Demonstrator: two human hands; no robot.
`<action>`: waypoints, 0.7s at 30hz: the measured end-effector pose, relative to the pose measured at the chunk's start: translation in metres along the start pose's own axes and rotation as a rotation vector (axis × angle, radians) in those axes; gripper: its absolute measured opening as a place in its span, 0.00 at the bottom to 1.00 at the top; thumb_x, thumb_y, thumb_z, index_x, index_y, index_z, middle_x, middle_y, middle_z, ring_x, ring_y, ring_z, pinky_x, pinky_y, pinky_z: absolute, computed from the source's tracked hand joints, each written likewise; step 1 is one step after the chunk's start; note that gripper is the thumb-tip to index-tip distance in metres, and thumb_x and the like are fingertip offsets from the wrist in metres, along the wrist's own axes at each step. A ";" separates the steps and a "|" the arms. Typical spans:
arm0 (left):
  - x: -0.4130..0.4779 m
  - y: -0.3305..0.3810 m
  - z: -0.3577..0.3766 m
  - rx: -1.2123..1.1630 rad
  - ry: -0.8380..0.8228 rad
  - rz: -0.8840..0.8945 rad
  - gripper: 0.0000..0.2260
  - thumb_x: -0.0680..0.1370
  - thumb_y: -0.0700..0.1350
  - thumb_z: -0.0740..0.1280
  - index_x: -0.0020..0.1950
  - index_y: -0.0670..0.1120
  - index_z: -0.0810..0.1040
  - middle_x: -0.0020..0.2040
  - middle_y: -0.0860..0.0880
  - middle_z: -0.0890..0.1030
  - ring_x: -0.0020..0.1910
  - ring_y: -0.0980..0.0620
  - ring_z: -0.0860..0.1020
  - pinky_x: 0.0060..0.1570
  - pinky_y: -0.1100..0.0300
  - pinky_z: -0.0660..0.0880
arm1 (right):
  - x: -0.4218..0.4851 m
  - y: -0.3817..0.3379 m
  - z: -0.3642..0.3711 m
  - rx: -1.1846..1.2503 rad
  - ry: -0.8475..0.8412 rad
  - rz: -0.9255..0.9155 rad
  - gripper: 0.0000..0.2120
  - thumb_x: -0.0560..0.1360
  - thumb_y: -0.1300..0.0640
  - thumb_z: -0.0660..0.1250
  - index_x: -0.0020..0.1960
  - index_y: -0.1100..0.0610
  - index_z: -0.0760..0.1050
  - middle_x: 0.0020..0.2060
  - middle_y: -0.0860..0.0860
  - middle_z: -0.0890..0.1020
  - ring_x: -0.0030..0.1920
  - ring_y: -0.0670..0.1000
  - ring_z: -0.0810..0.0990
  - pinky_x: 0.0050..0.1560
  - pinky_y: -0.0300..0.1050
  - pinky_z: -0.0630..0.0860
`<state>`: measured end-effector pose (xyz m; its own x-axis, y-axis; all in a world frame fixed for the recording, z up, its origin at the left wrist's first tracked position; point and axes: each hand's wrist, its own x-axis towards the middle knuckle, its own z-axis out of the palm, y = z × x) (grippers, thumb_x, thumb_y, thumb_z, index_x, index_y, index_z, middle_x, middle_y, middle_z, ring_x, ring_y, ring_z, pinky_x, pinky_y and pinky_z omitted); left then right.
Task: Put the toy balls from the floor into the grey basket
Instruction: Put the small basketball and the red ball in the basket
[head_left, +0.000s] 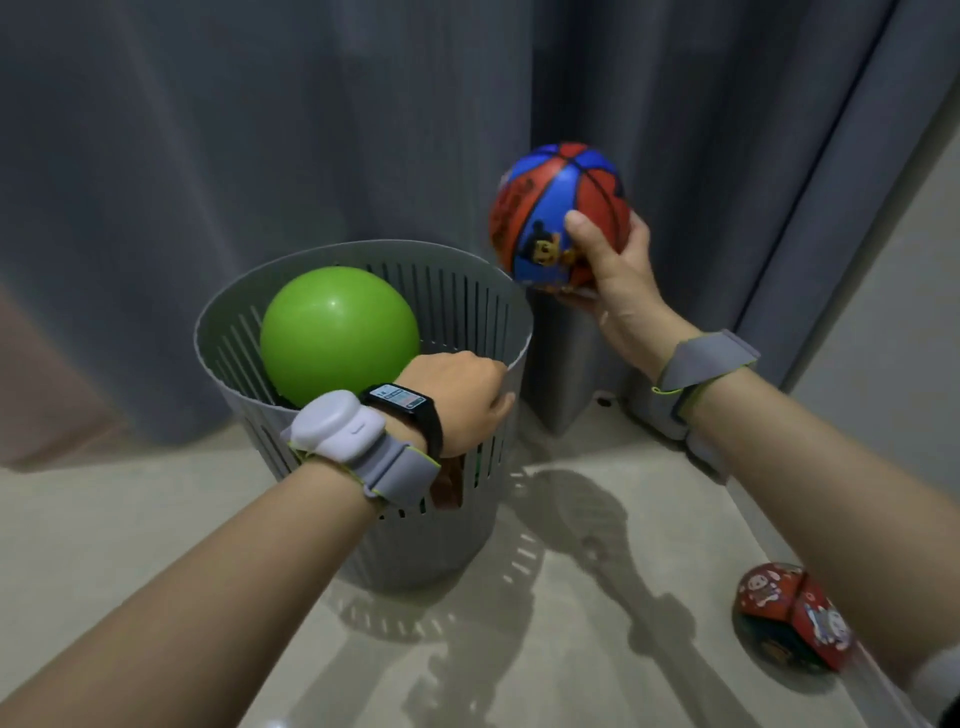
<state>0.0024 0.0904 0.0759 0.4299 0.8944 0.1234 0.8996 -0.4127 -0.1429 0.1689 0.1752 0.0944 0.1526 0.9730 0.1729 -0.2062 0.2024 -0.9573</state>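
Observation:
A grey slotted basket (457, 291) stands on the floor in front of the curtain. A large green ball (332, 327) rests inside it, near the top. My left hand (462, 400) grips the basket's near right rim. My right hand (613, 280) holds a red and blue cartoon-printed ball (550, 208) in the air, just right of and above the basket's rim. A red patterned ball (784, 618) lies on the floor at the lower right, partly hidden by my right forearm.
Grey curtains (260, 130) hang close behind the basket and reach the floor. A pale wall (893, 322) runs along the right side. The beige floor (597, 597) extends in front of the basket.

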 end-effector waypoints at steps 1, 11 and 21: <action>0.000 0.001 0.000 -0.006 0.010 -0.003 0.15 0.79 0.54 0.54 0.51 0.45 0.74 0.53 0.41 0.81 0.52 0.39 0.79 0.40 0.56 0.66 | -0.006 -0.005 0.008 -0.080 -0.045 -0.046 0.46 0.59 0.42 0.77 0.71 0.49 0.59 0.65 0.50 0.73 0.61 0.53 0.79 0.51 0.58 0.82; -0.010 -0.002 0.004 0.003 0.132 0.040 0.13 0.79 0.53 0.55 0.51 0.46 0.74 0.52 0.40 0.81 0.51 0.38 0.80 0.44 0.53 0.72 | -0.005 0.028 -0.014 -0.631 -0.087 0.107 0.32 0.77 0.46 0.65 0.75 0.58 0.60 0.73 0.57 0.67 0.71 0.53 0.68 0.69 0.42 0.65; -0.018 0.007 0.006 -0.081 0.206 0.295 0.13 0.79 0.53 0.56 0.45 0.46 0.73 0.45 0.40 0.81 0.46 0.38 0.80 0.36 0.57 0.63 | -0.036 0.165 -0.273 -1.818 -0.521 0.916 0.56 0.48 0.23 0.70 0.73 0.38 0.59 0.70 0.44 0.70 0.67 0.54 0.73 0.66 0.52 0.72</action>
<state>0.0000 0.0723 0.0672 0.6711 0.6846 0.2847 0.7340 -0.6675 -0.1251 0.3929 0.1436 -0.1326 0.2929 0.7068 -0.6439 0.9558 -0.2352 0.1766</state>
